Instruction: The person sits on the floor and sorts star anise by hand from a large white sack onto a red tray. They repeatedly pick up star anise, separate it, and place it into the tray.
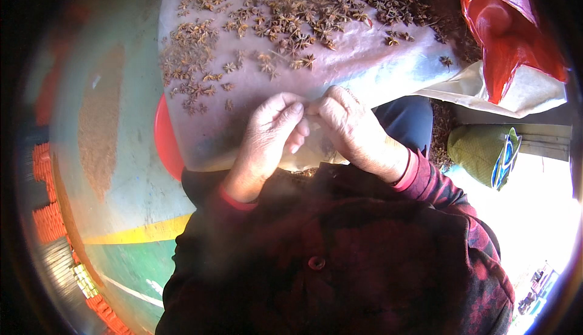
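Both of my hands meet over the near edge of a pale plastic sheet (218, 139). My left hand (268, 134) has its thumb pressed toward a bent index finger, with the other fingers curled. Knuckles up, my right hand (353, 123) brings its fingertips against those of the left. Whatever may be pinched between them is too small or hidden to make out. Beyond my hands, dried star anise (296, 21) lies thick at the back of the sheet. Looser pieces (196, 62) spread over its left side, and one star anise (309, 61) rests just above my hands.
A red plastic basin (166, 139) shows partly under the sheet's left edge. At the upper right is a crumpled red plastic bag (505, 39). A green woven sack (476, 150) lies on the right, past my knee (405, 119). The painted floor (141, 175) stretches left, with a yellow stripe (141, 231).
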{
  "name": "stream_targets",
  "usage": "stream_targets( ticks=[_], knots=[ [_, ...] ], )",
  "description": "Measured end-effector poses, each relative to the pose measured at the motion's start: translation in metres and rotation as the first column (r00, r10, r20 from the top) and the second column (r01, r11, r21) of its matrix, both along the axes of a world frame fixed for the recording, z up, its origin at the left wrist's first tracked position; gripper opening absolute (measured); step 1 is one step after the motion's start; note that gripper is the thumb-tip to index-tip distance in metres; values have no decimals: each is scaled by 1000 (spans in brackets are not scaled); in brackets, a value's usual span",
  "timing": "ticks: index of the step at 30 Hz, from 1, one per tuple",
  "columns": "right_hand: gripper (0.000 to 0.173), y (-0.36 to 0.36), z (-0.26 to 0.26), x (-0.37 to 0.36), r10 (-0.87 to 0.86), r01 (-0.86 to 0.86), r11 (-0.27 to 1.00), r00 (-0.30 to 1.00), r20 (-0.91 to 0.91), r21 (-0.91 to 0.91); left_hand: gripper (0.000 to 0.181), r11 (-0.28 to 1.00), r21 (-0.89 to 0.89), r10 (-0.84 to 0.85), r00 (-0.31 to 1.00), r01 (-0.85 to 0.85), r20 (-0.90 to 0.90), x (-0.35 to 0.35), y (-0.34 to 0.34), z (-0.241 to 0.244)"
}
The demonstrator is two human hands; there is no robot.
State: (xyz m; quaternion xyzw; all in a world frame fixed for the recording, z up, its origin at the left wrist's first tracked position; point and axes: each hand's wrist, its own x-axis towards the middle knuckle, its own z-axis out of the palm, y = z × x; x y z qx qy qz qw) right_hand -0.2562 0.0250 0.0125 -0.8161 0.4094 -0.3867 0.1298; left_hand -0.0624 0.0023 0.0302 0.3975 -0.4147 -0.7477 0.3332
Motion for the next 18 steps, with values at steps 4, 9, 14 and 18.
stream_targets(
  ticks=[4, 9, 14, 18],
  knots=[
    [18, -5, -2, 7, -83, 50, 988, 970, 228, 146, 21, 980, 142, 4, 700, 139, -714, 8, -5, -17],
    [13, -41, 10, 0, -65, 65, 998, 996, 55, -7, 22, 969, 116, 244, 928, -219, -282, 44, -31, -5],
    [20, -93, 10, 27, -292, 293, 955, 892, -345, -50, 32, 590, -755, 521, 581, 285, 626, 25, -60, -23],
    [21, -96, -1, 41, -289, 341, 936, 887, -359, 90, 29, 512, -720, 584, 424, 469, 692, 30, -61, -35]
  ],
)
